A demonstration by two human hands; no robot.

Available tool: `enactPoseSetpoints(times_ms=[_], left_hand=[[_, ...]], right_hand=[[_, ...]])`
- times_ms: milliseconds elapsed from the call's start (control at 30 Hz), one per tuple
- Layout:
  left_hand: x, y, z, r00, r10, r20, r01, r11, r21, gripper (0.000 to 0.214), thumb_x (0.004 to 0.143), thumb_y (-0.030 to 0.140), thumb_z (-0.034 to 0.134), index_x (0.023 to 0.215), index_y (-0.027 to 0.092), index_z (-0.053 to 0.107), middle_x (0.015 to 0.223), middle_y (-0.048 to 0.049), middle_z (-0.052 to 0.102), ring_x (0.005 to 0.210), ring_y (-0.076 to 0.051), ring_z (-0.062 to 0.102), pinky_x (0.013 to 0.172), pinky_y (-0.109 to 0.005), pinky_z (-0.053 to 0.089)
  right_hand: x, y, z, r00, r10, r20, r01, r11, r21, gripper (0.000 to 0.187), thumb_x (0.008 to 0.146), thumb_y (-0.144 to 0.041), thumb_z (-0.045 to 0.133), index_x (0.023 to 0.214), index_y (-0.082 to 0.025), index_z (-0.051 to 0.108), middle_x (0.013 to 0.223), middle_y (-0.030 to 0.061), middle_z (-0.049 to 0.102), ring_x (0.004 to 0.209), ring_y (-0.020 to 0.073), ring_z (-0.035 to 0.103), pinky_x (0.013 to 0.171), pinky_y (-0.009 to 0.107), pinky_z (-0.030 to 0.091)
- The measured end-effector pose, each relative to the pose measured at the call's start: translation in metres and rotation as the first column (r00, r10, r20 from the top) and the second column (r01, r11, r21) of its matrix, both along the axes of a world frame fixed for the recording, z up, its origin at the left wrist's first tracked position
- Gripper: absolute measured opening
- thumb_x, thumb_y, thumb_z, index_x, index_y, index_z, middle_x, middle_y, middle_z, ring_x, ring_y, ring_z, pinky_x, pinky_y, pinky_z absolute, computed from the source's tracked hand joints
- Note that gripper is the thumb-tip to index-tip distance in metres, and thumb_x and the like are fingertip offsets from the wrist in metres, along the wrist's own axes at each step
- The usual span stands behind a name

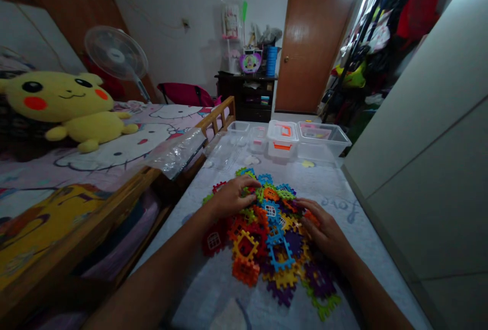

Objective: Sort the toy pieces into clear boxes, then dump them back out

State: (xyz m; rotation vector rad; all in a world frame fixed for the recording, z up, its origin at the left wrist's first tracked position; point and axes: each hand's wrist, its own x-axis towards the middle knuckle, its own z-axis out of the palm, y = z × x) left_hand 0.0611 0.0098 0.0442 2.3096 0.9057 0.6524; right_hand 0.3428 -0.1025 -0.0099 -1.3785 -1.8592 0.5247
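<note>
A heap of colourful interlocking plastic tiles (271, 210) with toothed edges lies on the cloth in front of me; some have window-like cutouts. My left hand (233, 197) rests at the heap's upper left, thumb and fingers apart, touching tiles. At the right side of the heap is my right hand (324, 226), fingers stretched over the tiles and thumb apart. An orange tile (311, 217) shows by its fingers. Nearest me lie a blue frame tile (280, 252), an orange tile (246, 271) and a purple tile (281, 292). Neither hand lifts a tile.
Beyond the heap stand a lidded clear box (282, 137) with orange clips and an open clear bin (324, 139). Left, a wooden rail (125, 192) borders a bed with a yellow plush toy (76, 106) and clear plastic wrapping (179, 152). A pale cabinet (419, 167) flanks the right side.
</note>
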Motion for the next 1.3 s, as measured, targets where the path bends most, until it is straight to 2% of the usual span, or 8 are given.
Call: enactPoseSetpoints(times_ms=[167,300,400,500,600,833,1067,1300], left_hand=[[-0.016,-0.025,-0.002,0.991,0.108,0.074,-0.111,0.993,0.033,0.037,0.086,0.036,0.059,0.121,0.022,0.063,0.132,-0.0095,0.057,0.125,-0.025,0.052,0.109,-0.041,0.040],[-0.051,-0.019,-0.034,0.881,0.456,0.123,-0.466,0.883,0.061,0.042,0.088,0.051,0.049,0.114,0.021,0.066,0.131,-0.0099,0.056,0.126,-0.028,0.051,0.111,-0.046,0.037],[-0.069,-0.008,-0.063,0.807,0.583,0.093,-0.587,0.809,0.032,0.053,0.086,0.059,0.046,0.112,0.018,0.067,0.130,-0.0128,0.056,0.126,-0.030,0.050,0.112,-0.048,0.035],[-0.071,-0.003,-0.078,0.821,0.566,0.076,-0.566,0.824,-0.024,0.052,0.088,0.058,0.043,0.113,0.018,0.066,0.124,-0.0111,0.062,0.120,-0.028,0.055,0.109,-0.045,0.040],[-0.065,-0.004,-0.081,0.849,0.521,0.088,-0.516,0.854,-0.074,0.049,0.089,0.055,0.042,0.113,0.019,0.066,0.120,-0.0088,0.065,0.115,-0.026,0.059,0.106,-0.043,0.043],[-0.063,-0.006,-0.084,0.822,0.530,0.208,-0.492,0.845,-0.207,0.046,0.089,0.054,0.046,0.112,0.020,0.066,0.124,-0.0084,0.065,0.118,-0.025,0.058,0.108,-0.042,0.040],[-0.067,-0.008,-0.082,0.783,0.557,0.279,-0.517,0.831,-0.208,0.042,0.089,0.052,0.048,0.109,0.020,0.067,0.119,-0.0075,0.066,0.115,-0.025,0.059,0.107,-0.041,0.040],[-0.068,-0.009,-0.082,0.754,0.591,0.285,-0.557,0.806,-0.200,0.042,0.088,0.052,0.046,0.104,0.019,0.067,0.116,-0.0085,0.065,0.116,-0.024,0.058,0.108,-0.041,0.039]], right_hand=[[0.035,-0.003,-0.015,0.961,-0.249,0.119,0.255,0.966,-0.033,0.040,0.095,-0.041,0.039,0.124,-0.021,0.059,0.134,0.0149,0.057,0.127,0.0286,0.051,0.111,0.052,0.037],[0.054,-0.006,-0.040,0.916,-0.343,0.210,0.368,0.924,-0.098,0.044,0.091,-0.043,0.039,0.119,-0.018,0.062,0.131,0.0190,0.059,0.126,0.0355,0.051,0.107,0.063,0.036],[0.043,-0.007,-0.048,0.921,-0.318,0.224,0.348,0.931,-0.110,0.042,0.092,-0.042,0.040,0.121,-0.020,0.062,0.136,0.0157,0.056,0.131,0.0324,0.047,0.110,0.058,0.035],[0.020,-0.004,-0.041,0.967,-0.229,0.116,0.238,0.968,-0.076,0.040,0.094,-0.038,0.040,0.126,-0.021,0.057,0.136,0.0127,0.055,0.131,0.0262,0.048,0.112,0.050,0.037],[0.003,0.000,-0.028,0.986,-0.165,0.001,0.164,0.985,-0.060,0.038,0.094,-0.032,0.040,0.129,-0.022,0.053,0.131,0.0105,0.057,0.124,0.0219,0.052,0.109,0.044,0.041],[-0.003,0.007,-0.014,0.980,-0.127,-0.150,0.120,0.991,-0.057,0.036,0.095,-0.033,0.042,0.127,-0.025,0.055,0.132,0.0072,0.058,0.126,0.0221,0.052,0.109,0.042,0.040],[0.011,0.003,-0.014,0.980,-0.190,-0.060,0.195,0.976,0.096,0.029,0.091,-0.033,0.053,0.118,-0.024,0.061,0.125,0.0094,0.063,0.119,0.0252,0.057,0.103,0.046,0.045],[-0.021,0.001,0.017,0.992,-0.065,0.105,0.050,0.988,0.146,0.022,0.089,-0.026,0.058,0.109,-0.024,0.067,0.115,0.0089,0.069,0.112,0.0262,0.059,0.098,0.047,0.047]])
